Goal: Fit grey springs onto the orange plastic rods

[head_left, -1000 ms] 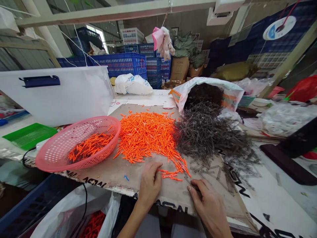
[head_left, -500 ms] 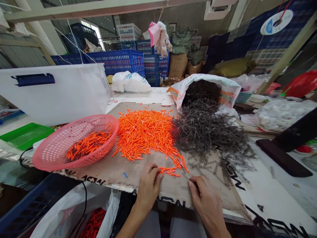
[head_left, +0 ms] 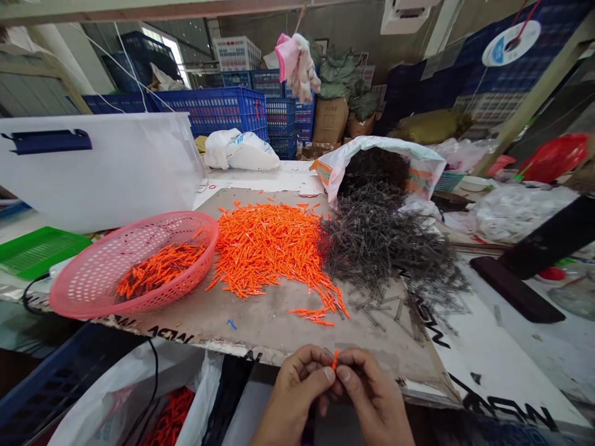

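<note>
My left hand [head_left: 297, 387] and my right hand [head_left: 367, 390] meet just below the front edge of the cardboard sheet [head_left: 260, 322], fingers pinched together on a small orange plastic piece [head_left: 334, 360]. What else the right fingers hold is hidden. Beyond the hands lies a big pile of orange plastic pieces [head_left: 269, 244], and to its right a heap of dark grey metal pieces [head_left: 381, 241] spills from a white sack [head_left: 418, 161]. A pink basket [head_left: 93, 279] at the left holds more orange pieces.
A white plastic bin [head_left: 102, 167] with a blue handle stands behind the basket, a green tray [head_left: 32, 251] at the far left. Blue crates [head_left: 227, 111] are stacked at the back. A black bar [head_left: 515, 288] lies at the right. A clear bag [head_left: 139, 396] hangs under the table.
Both hands have pulled back from the loose pieces on the cardboard to the table's front edge and come together, pinching an orange piece between them.
</note>
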Demonstrator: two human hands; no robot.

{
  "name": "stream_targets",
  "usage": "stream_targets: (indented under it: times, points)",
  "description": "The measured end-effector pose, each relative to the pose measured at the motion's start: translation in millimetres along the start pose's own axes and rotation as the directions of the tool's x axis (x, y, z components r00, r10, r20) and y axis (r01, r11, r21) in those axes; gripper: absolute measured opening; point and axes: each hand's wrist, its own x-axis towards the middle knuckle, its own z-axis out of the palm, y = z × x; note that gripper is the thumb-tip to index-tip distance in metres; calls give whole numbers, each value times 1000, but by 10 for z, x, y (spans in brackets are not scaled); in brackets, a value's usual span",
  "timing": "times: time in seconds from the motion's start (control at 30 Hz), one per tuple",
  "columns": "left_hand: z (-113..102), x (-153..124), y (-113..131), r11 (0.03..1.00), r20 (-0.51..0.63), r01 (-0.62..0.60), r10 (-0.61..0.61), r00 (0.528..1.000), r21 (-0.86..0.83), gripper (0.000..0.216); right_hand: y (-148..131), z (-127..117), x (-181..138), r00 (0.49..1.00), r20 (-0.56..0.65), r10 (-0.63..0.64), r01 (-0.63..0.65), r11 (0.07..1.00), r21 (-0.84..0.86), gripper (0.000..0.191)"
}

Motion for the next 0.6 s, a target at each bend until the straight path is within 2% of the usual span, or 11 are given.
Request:
stream_targets:
  times: [0.07,0.27,0.37,0.5,0.6]
  points:
    - [-16,-28,57,996,16,66,-65,998,-56,24,-27,36,-7,999,38,29,-31,998,51,25]
    - [-60,-158,228,983,-31,135,-140,990,-123,17,-19,10,-41,995,76,60,-69,990,125,23]
    - [-88,-177,202,953,-76,193,-216,973,-235,16,-27,-56,-46,995,94,-11,7,999,47,20]
    - [-118,-186,175,923,-131,181,-237,963,-340,18,-41,-130,-45,960,239,-146,166,984,-65,17]
    - [-124,-192,169,928,-172,146,-215,961,-343,19,-21,-106,-93,967,197,-165,189,976,-111,17]
